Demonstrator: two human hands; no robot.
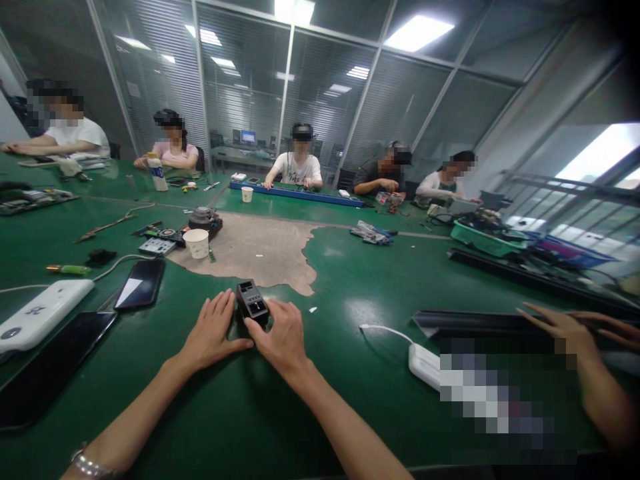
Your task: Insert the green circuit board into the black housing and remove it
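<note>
Gripping a black device (251, 300), right fingers (281, 313) bent against its side, left fingers (217, 309) open just beside it.

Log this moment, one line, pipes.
left hand: open, beside black device | right hand: holding it | surface: green table | beyond: nearer white cup

right grip (284, 333) — room toward white cable (386, 327) | left grip (209, 333) — phone (143, 280) blocks left

"Can you read anything?"
"Nothing for certain. The white case (55, 307) carries a dark mark, too slanted to make out."
"And by the tabletop's (345, 427) far edge?"
"Blurred markings on a white shirt (299, 169) and a bottle (157, 175)."
</note>
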